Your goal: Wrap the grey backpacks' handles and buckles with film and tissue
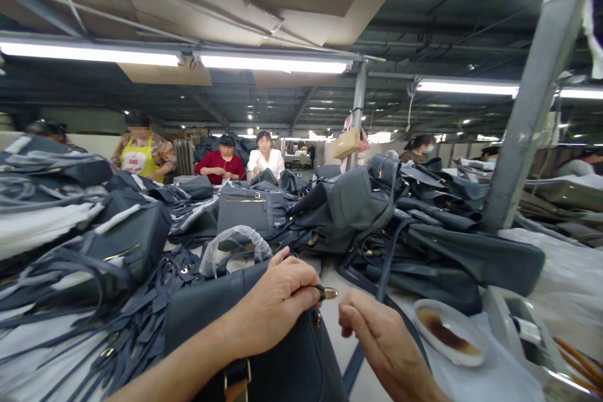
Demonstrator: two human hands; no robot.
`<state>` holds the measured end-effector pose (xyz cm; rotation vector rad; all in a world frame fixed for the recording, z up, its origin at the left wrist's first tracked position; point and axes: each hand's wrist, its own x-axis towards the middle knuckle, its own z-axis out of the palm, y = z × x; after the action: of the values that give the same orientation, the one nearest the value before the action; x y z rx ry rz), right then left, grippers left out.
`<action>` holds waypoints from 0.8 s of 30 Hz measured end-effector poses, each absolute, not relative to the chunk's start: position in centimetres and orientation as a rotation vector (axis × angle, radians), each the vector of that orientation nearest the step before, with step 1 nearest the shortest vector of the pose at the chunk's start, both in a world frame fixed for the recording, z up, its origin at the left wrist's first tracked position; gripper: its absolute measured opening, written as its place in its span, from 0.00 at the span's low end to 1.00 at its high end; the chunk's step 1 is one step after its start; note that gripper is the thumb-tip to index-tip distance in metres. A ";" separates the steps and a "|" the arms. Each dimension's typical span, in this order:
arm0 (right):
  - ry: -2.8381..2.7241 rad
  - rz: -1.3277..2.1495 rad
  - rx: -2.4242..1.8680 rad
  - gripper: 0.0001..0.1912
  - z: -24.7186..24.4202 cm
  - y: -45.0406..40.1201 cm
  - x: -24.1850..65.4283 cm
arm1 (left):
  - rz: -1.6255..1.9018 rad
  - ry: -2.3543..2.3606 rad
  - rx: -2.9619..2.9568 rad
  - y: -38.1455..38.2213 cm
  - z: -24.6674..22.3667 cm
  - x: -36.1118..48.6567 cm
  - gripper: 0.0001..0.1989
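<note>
A dark blue-grey bag (202,308) lies in front of me, its handle (235,242) wrapped in clear film. Over the bag's right side, my left hand (277,292) pinches a dark strap end with a gold metal clasp (328,293) that sticks out to the right. Just right of the clasp and apart from it is my right hand (377,333), its fingers curled in; whatever they may hold is hidden. A gold buckle (238,374) shows on the bag below my left forearm.
Piles of similar bags (252,210) and loose straps (136,320) surround the work spot. At right are a stained white dish (450,333), a grey tray (522,333) and a metal post (532,88). Several people sit beyond the piles.
</note>
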<state>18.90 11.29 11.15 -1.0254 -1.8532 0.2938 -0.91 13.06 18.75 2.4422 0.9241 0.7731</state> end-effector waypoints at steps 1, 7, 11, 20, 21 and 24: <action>-1.848 0.379 -1.058 0.21 11.0 11.0 18.9 | 0.793 0.934 2.456 12.9 18.6 -0.8 0.11; -1.411 0.911 -1.005 0.23 12.7 9.7 17.3 | 1.021 0.986 2.640 12.3 17.0 -0.2 0.11; -1.372 1.086 -0.979 0.23 13.2 10.2 16.4 | 1.143 0.997 2.753 12.4 15.9 -0.1 0.11; -1.312 1.077 -0.911 0.21 12.0 10.6 16.2 | 1.293 0.993 2.844 12.9 14.7 -0.2 0.12; -1.297 1.090 -0.913 0.21 12.0 10.5 16.1 | 1.310 0.986 2.866 12.9 14.5 -0.2 0.12; -1.285 1.081 -0.933 0.20 12.2 10.3 16.0 | 1.347 0.965 2.947 13.0 14.1 -0.2 0.11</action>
<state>16.01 10.31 12.24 -0.9326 -1.2850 1.0809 -0.17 12.96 14.05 2.9469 0.9645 1.3465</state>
